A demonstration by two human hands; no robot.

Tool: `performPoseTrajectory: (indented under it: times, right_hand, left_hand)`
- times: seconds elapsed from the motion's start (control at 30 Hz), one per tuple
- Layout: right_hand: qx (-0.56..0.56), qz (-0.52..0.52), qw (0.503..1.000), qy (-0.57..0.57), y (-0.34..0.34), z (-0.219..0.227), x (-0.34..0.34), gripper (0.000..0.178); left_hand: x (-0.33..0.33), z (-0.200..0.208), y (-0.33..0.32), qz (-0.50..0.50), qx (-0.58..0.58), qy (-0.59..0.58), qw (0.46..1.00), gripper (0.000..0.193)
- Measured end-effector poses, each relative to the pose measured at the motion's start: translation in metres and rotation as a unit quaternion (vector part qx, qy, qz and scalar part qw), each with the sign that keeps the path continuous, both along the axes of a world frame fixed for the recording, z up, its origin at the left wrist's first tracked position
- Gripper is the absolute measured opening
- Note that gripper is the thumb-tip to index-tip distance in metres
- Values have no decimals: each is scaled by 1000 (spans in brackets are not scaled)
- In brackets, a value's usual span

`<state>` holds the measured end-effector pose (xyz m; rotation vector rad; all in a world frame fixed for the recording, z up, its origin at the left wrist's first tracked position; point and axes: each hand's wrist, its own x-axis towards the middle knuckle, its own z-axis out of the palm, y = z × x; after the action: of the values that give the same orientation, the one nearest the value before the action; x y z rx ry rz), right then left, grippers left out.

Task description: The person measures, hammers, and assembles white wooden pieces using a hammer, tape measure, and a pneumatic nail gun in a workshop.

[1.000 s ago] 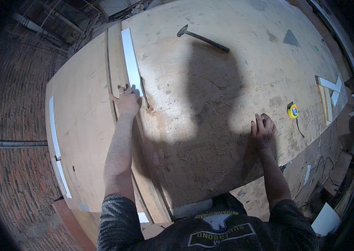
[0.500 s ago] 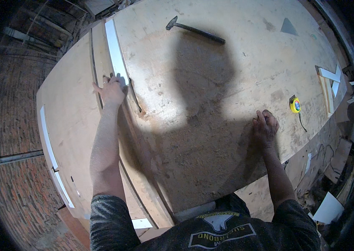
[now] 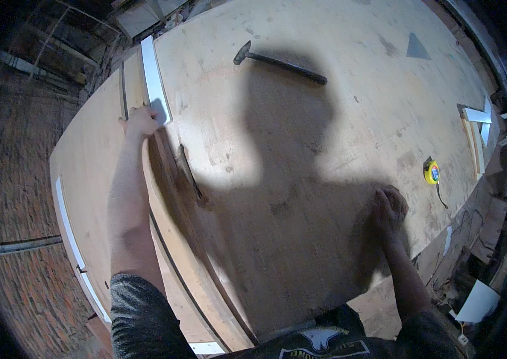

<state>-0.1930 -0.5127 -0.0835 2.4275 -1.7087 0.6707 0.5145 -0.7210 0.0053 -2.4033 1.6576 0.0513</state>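
On the left of the big wooden panel, my left hand [image 3: 141, 121] is closed at the near end of a white strip [image 3: 155, 81]. Its thumb sticks out leftward over a long wooden board [image 3: 167, 230], and its fingertips are partly hidden. The strip lies lengthwise beside the board's far part. My right hand [image 3: 391, 206] rests on the panel [image 3: 217, 143] near its right edge, fingers bent and a little apart, holding nothing. Just below the strip's near end is a thin dark gap or sliver [image 3: 190, 173].
A hammer [image 3: 283, 64] lies at the far middle. On the right are a yellow tape measure [image 3: 432, 172], a grey triangular piece [image 3: 417, 46] and joined white-faced strips [image 3: 476, 115]. Another white strip [image 3: 68, 218] lies along the left edge, near a brick wall [image 3: 17, 287].
The white strip has slid away from me along the board, my left hand moving with it and its fingers curling tighter. My right hand stays on the panel. The whole view has shifted slightly.
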Motion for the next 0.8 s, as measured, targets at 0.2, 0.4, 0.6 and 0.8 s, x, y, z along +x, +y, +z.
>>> performPoseTrajectory:
  times: [0.2, 0.4, 0.6, 0.8]
  right_hand:
    - [118, -63, 990, 42, 8, 23, 16, 43]
    - [117, -69, 991, 9, 10, 31, 24, 46]
    - [117, -63, 991, -14, 16, 29, 18, 43]
    - [90, -42, 995, 0, 5, 26, 17, 44]
  left_hand:
    - [36, -37, -70, 99, -112, 143, 978, 59]
    - [26, -42, -93, 105, -50, 69, 991, 68]
    - [50, -30, -118, 132, -65, 68, 987, 65]
    - [35, -24, -33, -66, -252, 142, 955, 62]
